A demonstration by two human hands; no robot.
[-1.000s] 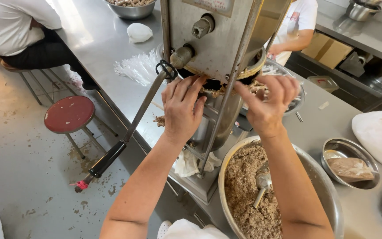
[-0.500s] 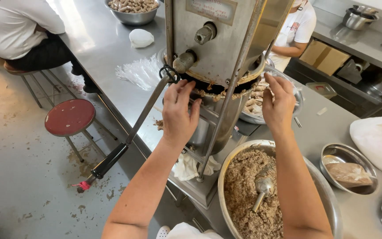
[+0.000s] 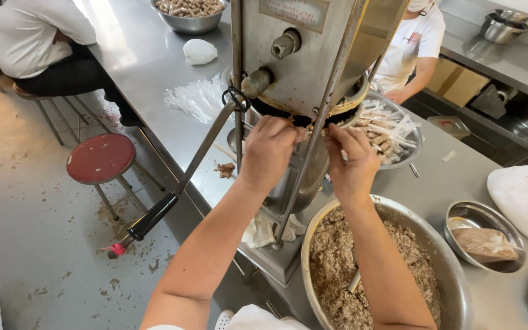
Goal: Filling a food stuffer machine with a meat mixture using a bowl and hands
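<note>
A steel press machine [image 3: 300,55] stands on the table's edge, with a metal cylinder [image 3: 304,177] under its head. My left hand [image 3: 270,150] curls its fingers over the cylinder's top rim on the left. My right hand [image 3: 352,162] grips the same rim on the right, fingers bent inward. What lies inside the cylinder's mouth is hidden by both hands. A long crank lever [image 3: 178,183] with a black grip hangs down to the left of the machine. Below my right arm sits a large steel bowl [image 3: 459,287] of brown minced filling [image 3: 337,269] with a spoon [image 3: 354,281] in it.
Behind the machine is a tray of white-stick items [image 3: 392,131]. A small steel bowl [image 3: 484,238] with a wrapped lump and white bags [image 3: 527,195] lie right. A red stool [image 3: 100,159] stands left. One person [image 3: 38,43] sits far left, another [image 3: 414,49] stands opposite.
Both my hands have closed in from the sides onto the cylinder's top rim, fingers curling tighter. The view has shifted slightly lower and closer.
</note>
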